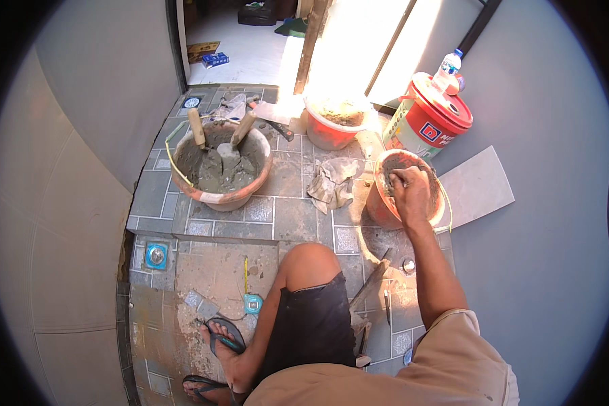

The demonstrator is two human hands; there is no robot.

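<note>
My right hand is over the mouth of an orange bucket, which has a pale wire handle and grey-brown material inside. Its fingers are curled together; whatever they may hold is too small or hidden to name. My left hand is out of view. At the left stands a wide bucket of wet grey mortar. Two wooden-handled trowels stick in it: a left trowel and a right trowel. Between the buckets lies a crumpled, mortar-stained paper or cloth.
A third bucket stands at the back, beside a red-lidded paint pail bearing a water bottle. A loose tile leans at right. A tape measure lies near my foot; a hammer-like tool is by my knee.
</note>
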